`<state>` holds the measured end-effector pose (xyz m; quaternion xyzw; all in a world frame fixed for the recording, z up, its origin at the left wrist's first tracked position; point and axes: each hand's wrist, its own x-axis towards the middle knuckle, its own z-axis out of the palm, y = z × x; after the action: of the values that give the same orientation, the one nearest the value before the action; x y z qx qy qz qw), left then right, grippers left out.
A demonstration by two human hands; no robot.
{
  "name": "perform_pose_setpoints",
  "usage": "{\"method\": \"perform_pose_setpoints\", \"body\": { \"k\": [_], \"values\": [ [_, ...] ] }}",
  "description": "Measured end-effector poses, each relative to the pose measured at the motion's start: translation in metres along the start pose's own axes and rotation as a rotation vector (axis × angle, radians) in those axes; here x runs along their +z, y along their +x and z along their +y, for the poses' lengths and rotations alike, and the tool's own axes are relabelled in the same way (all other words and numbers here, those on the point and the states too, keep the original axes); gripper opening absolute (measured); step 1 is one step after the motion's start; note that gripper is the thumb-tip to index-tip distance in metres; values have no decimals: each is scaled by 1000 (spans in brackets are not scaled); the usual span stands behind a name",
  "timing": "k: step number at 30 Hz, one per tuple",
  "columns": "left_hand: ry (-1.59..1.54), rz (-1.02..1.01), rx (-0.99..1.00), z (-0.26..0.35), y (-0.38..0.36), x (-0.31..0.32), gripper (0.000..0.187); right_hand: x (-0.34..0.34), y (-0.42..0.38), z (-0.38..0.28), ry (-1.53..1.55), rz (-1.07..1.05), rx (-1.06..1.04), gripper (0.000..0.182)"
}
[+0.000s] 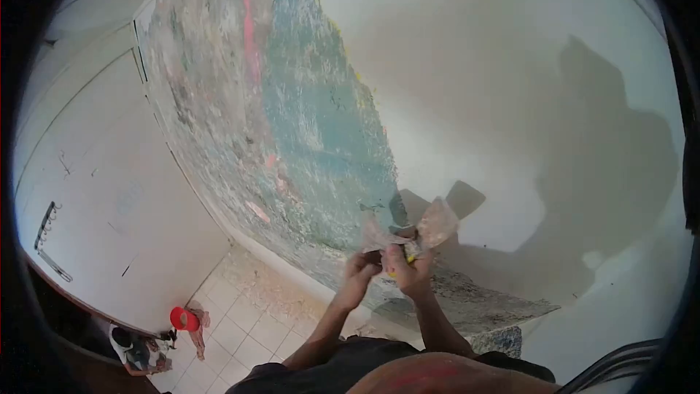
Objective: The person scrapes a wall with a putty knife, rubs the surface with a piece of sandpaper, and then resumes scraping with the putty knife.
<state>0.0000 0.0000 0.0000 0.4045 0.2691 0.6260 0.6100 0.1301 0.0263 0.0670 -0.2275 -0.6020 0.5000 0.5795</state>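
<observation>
My right hand (412, 271), in front of the wall at the lower middle, is closed around a small item with yellow on it (410, 251). A pale, crumpled, see-through wrapper-like piece (437, 223) spreads above that hand, and another part of it reaches left. A grey edge shows between the two parts; I cannot make out its kind. My left hand (359, 276) is just to the left, fingers bent and pressed against the lower left of the same bundle. What its fingertips hold is hidden.
The wall has a stripped, patchy blue-green area (313, 124) beside smooth white paint (467, 44). Flaked debris (281, 299) lies on the tiled floor. A red bucket (184, 318) stands lower left, near a person (135, 350). Dark cables (620, 365) run at lower right.
</observation>
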Motion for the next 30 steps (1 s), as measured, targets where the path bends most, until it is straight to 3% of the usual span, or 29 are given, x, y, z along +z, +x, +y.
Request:
{"method": "perform_pose_setpoints", "body": {
  "k": [1,2,8,11,15,16,19,20,24,26,29,30],
  "values": [
    [27,-51,-39,2,1,6,34,4,5,-2,-69,22,-7,16],
    [-4,-9,58,4,2,17,30,6,9,-5,-136,44,-13,14],
    [50,-186,51,14,-2,30,46,-3,12,-30,-388,-26,-13,13],
    [78,-285,44,24,-4,29,55,-1,19,-51,-192,-106,109,12],
    [28,-437,-169,47,-13,28,70,0,27,-52,150,111,115,18],
    [141,-439,-192,52,-15,28,76,-4,27,-52,194,77,89,30],
    [87,-543,-246,49,-22,23,72,2,30,-59,376,-4,-3,43],
    [104,-528,-187,53,-25,24,61,-9,32,-49,364,-94,-39,57],
    [117,-638,-138,51,-31,18,43,-13,37,-59,379,-175,-127,84],
    [24,-634,-219,53,-34,22,36,-9,40,-63,366,-108,-238,82],
    [-169,-617,-189,38,-40,18,35,-11,45,-65,260,24,-507,80],
    [-111,-576,-86,36,-39,14,36,-13,47,-69,238,68,-600,80]
  ]
}}
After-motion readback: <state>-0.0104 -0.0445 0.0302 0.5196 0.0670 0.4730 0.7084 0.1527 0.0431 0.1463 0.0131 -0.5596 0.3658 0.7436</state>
